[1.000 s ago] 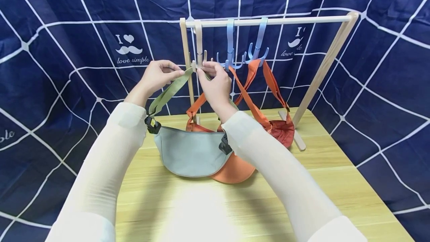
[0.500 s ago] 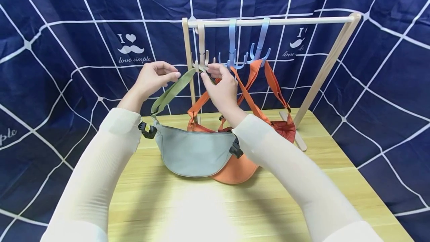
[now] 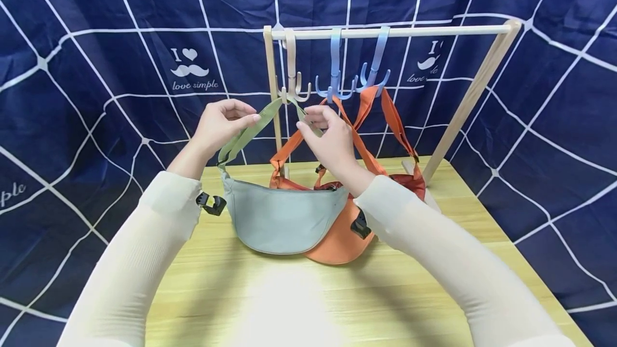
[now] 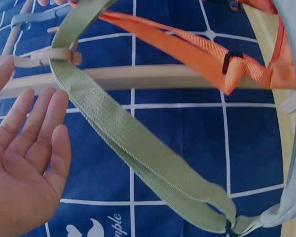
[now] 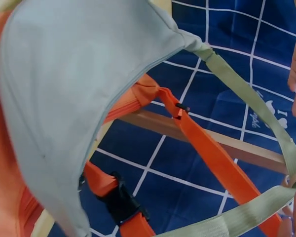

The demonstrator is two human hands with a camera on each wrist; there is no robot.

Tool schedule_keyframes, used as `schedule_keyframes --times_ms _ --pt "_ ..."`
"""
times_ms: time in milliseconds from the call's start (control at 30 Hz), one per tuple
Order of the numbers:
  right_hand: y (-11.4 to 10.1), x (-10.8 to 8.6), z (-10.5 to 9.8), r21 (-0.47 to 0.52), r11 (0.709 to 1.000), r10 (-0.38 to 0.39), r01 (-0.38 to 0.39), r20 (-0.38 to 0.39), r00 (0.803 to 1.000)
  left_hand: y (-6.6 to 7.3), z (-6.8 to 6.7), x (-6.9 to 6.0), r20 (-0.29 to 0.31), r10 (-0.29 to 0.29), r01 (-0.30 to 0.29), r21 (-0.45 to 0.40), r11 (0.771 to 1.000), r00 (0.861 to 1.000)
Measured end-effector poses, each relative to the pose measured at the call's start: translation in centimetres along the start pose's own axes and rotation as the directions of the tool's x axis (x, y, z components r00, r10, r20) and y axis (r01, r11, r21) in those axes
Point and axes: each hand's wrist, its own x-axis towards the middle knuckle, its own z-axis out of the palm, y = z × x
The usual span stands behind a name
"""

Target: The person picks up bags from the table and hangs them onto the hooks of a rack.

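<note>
A pale grey waist bag (image 3: pixel 284 221) hangs by its green strap (image 4: pixel 118 128) from a beige hook (image 3: pixel 291 60) at the rack's left end. The strap loops over one prong. My left hand (image 3: pixel 222 126) is just left of the strap, its fingers extended and holding nothing in the left wrist view. To the strap's right is my right hand (image 3: pixel 332 135), its fingers loosely bent, with no grip on the strap visible. Only part of it shows in the right wrist view. Behind the grey bag, an orange bag (image 3: pixel 337 240) is partly hidden.
Two blue hooks (image 3: pixel 335 58) hang further right on the rack's white rod (image 3: pixel 434 30). A red bag (image 3: pixel 409 182) with an orange strap is partly hidden by my right forearm. The wooden rack stands on a light wooden table (image 3: pixel 270 304); dark blue curtain surrounds it.
Both hands have let go of the green strap and moved apart, the right hand to the right and down, the left slightly left. The strap now rests on the beige hook.
</note>
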Motion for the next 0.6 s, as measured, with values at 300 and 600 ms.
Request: schedule_keyframes --times_ms 300,600 --pt "1.0 -1.6 -2.8 -0.041 0.999 0.008 -0.004 0.103 0.995 -0.1 1.3 -2.0 0.012 -0.008 0.008 -0.004 1.000 1.000" --pt "2.9 -2.8 -6.9 -0.177 0.982 -0.033 0.060 0.150 0.988 -0.6 1.4 -3.9 0.050 -0.011 0.006 0.104 0.995 0.999"
